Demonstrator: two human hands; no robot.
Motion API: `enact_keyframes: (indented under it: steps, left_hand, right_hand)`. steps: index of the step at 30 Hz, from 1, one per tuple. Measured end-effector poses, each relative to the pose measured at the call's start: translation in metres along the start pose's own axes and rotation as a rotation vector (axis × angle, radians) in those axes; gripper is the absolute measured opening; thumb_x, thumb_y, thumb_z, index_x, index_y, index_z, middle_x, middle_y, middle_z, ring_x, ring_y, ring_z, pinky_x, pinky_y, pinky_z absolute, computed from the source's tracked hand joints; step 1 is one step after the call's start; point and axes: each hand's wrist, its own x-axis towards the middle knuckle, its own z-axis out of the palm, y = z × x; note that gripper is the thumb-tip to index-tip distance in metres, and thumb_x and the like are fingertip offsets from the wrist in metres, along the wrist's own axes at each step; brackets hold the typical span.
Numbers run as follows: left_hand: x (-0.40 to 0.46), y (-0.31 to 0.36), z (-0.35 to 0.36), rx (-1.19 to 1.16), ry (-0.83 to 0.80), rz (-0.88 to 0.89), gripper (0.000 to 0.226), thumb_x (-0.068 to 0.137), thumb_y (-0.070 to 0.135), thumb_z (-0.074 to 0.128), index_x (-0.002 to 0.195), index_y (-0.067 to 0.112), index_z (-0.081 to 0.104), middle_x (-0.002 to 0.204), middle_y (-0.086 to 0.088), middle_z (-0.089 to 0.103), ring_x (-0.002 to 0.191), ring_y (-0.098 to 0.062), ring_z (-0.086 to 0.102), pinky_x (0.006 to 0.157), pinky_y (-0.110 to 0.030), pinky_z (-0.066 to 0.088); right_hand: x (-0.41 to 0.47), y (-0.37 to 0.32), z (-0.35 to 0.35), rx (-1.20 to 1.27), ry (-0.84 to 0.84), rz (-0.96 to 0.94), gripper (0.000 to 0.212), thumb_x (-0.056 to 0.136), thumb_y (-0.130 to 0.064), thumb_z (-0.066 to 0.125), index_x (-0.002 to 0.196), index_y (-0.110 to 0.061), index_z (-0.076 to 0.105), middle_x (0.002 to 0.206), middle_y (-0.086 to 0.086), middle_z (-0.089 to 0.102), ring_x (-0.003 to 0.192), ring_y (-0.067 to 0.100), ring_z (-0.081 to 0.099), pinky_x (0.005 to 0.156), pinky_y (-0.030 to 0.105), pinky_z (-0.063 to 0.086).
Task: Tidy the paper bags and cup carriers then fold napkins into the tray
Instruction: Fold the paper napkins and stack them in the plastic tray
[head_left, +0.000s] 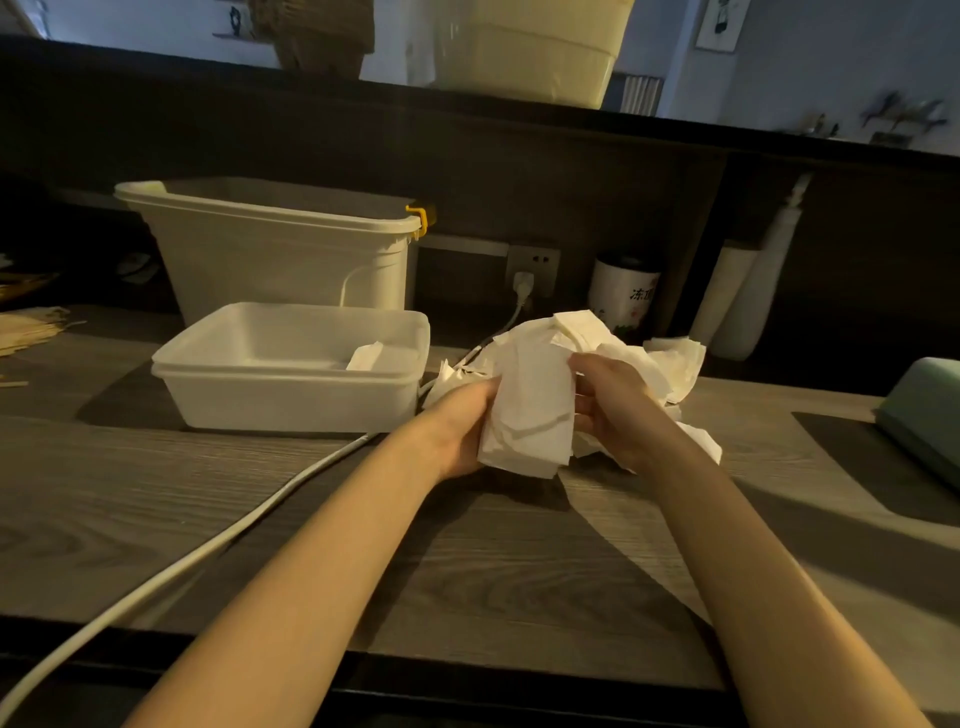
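A white napkin (530, 410) is held upright between both hands above the wooden counter. My left hand (460, 431) grips its left edge and my right hand (613, 405) grips its right edge. Behind them lies a loose heap of crumpled white napkins (670, 358). To the left stands the white plastic tray (291, 395), with one folded napkin (366, 356) inside at its right end.
A tall white bin (270, 249) with a yellow clip stands behind the tray. A white cable (208, 551) crosses the counter from a wall socket (532, 270). A printed cup (623, 296) stands at the back, a green object (924, 410) at right, brown paper items (26, 327) at far left.
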Motion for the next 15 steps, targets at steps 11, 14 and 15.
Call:
enact_keyframes:
  steps: [11,14,15]
  left_hand:
    - [0.0009,-0.0024,-0.0001,0.226,0.043,0.078,0.033,0.085,0.006,0.061,0.114,0.016,0.049,0.098,-0.002,0.059,0.086,-0.017,0.058,0.069,-0.029,0.051]
    - [0.0016,-0.0023,-0.0008,0.238,0.041,0.088,0.033,0.085,0.007,0.062,0.113,0.017,0.048,0.098,-0.002,0.060,0.085,-0.016,0.059,0.066,-0.028,0.052]
    - [0.0011,-0.0021,-0.0006,0.243,0.010,0.086,0.032,0.085,0.007,0.062,0.113,0.017,0.050,0.100,-0.002,0.061,0.087,-0.016,0.060,0.068,-0.028,0.052]
  right_hand:
    - [0.0004,0.0029,-0.0018,-0.142,0.003,-0.064,0.030,0.095,-0.042,0.048,0.118,-0.024,0.047,0.109,-0.002,0.059,0.087,0.014,0.063,0.066,0.028,0.055]
    - [0.0005,0.0030,-0.0032,-0.325,0.025,-0.199,0.036,0.088,-0.025,0.064,0.120,-0.021,0.048,0.119,0.003,0.059,0.092,0.015,0.063,0.058,0.021,0.054]
    - [0.0021,0.0049,-0.0038,-0.367,0.054,-0.255,0.038,0.087,-0.020,0.066,0.121,-0.020,0.048,0.121,0.004,0.059,0.093,0.015,0.062,0.056,0.018,0.053]
